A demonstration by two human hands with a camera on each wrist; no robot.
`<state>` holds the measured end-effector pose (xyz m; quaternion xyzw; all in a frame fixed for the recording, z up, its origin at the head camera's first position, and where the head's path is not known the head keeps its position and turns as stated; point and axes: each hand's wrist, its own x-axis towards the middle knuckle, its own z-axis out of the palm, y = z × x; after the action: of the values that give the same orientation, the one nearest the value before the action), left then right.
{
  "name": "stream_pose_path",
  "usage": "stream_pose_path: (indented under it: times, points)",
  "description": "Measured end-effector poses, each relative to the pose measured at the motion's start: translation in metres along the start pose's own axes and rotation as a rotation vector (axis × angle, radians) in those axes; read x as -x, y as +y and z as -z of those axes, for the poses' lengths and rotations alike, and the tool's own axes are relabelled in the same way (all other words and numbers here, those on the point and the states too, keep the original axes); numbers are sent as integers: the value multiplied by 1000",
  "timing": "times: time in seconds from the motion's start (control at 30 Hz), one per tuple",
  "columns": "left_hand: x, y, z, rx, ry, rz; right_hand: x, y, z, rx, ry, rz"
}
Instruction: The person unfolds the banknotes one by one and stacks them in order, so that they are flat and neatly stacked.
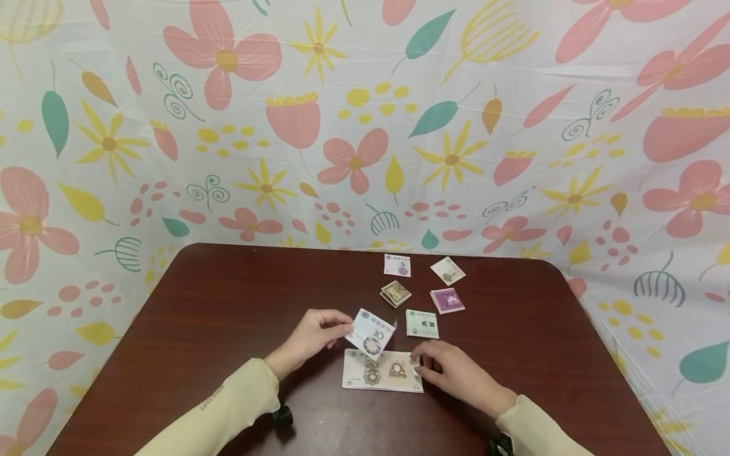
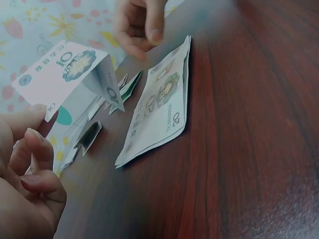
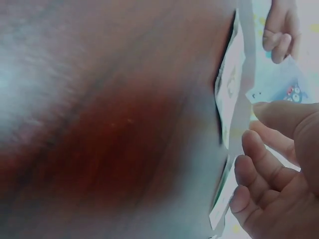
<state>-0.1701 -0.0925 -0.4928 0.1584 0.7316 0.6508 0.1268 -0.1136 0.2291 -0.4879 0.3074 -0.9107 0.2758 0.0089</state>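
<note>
My left hand pinches a folded play banknote marked 10 by its left edge, between thumb and forefinger. In the left wrist view, this 10 note hangs half unfolded, like a tent. Below it on the table lies a small stack of notes marked 20, its top note flat with slightly lifted edges. Near the stack's right end is my right hand, fingers loosely bent with nothing between them. The right wrist view shows that thumb and the fingertips apart.
Beyond the stack lie small folded notes: a green 2 note, a purple one, a brown one, a 5 note and a pale one. A flower-patterned cloth hangs behind the brown table.
</note>
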Motion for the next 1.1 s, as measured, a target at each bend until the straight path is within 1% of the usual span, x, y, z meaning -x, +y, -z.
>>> stream_pose_path:
  times: [0.2, 0.37, 0.43, 0.53, 0.63, 0.73, 0.9, 1.0, 1.1]
  points:
    - [3, 2, -8, -3, -58, -10, -8, -3, 6, -53, 37, -37]
    - [6, 5, -14, -21, -121, -8, -11, -6, 7, -54, 64, -29]
    - [7, 5, -16, -29, -142, -11, -11, -6, 6, -69, 63, -29]
    - [8, 6, -17, -35, -151, -15, -10, -6, 6, -92, 48, -35]
    - [8, 5, -18, -38, -145, -15, -9, -4, 4, -99, 49, -28]
    - [9, 4, -17, -36, -128, -12, -7, -3, 4, -96, 71, -12]
    - [10, 2, -16, -27, -84, -23, -3, -2, 3, -111, 110, 3]
    - [10, 1, -16, -15, -48, -26, -2, -1, 4, -117, 126, -6]
    - [9, -1, -15, -12, -20, -30, 0, -1, 5, -128, 136, -35]
